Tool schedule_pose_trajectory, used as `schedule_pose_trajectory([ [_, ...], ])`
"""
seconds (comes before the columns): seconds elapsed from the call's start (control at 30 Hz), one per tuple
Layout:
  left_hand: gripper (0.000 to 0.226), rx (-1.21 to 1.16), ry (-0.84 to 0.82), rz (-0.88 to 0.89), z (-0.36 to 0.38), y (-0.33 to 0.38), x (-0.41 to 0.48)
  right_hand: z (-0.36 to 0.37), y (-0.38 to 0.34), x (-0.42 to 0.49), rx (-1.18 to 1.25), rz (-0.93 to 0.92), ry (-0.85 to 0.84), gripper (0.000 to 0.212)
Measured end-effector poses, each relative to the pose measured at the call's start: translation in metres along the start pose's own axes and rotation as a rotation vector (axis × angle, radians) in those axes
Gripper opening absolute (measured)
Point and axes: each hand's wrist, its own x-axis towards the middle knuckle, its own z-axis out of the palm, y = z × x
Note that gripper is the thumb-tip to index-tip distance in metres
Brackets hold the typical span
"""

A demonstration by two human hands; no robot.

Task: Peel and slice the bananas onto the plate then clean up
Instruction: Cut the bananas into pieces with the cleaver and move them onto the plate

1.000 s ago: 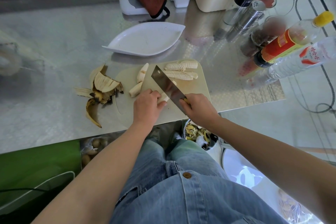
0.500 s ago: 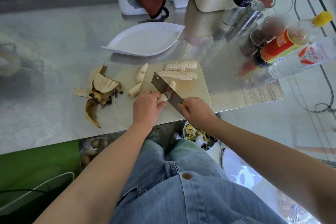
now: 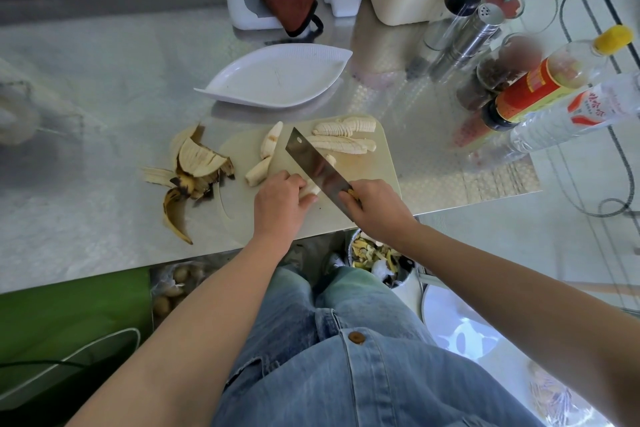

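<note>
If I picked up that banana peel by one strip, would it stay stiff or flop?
Probably flop: the banana peel lies splayed in thin, curling strips. It likely weighs little, being empty skin. Its pale inner side faces up, so it may feel slippery.

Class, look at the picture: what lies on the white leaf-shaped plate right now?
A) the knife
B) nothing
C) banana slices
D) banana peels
B: the white plate holds nothing, and the sliced bananas lie on the cutting board.
</note>
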Motion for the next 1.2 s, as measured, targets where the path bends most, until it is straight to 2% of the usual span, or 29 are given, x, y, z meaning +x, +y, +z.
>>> schedule_pose_trajectory([
  [0.4,0.031,-0.010,0.006,-0.006,0.000,0.000,-0.001,0.009,0.000,-0.003,-0.038,0.054,-0.061,0.036],
  [0.57,0.043,0.008,0.048,0.014,0.001,-0.006,-0.007,0.005,0.000,-0.003,-0.008,0.029,-0.016,0.034],
  [0.77,0.027,0.065,0.051,0.040,-0.001,-0.010,-0.011,0.000,-0.002,-0.002,0.019,-0.009,0.015,0.033],
  [1.2,0.029,0.047,0.011,0.035,-0.001,-0.009,-0.009,0.010,0.000,-0.006,-0.042,0.053,-0.063,0.033],
])
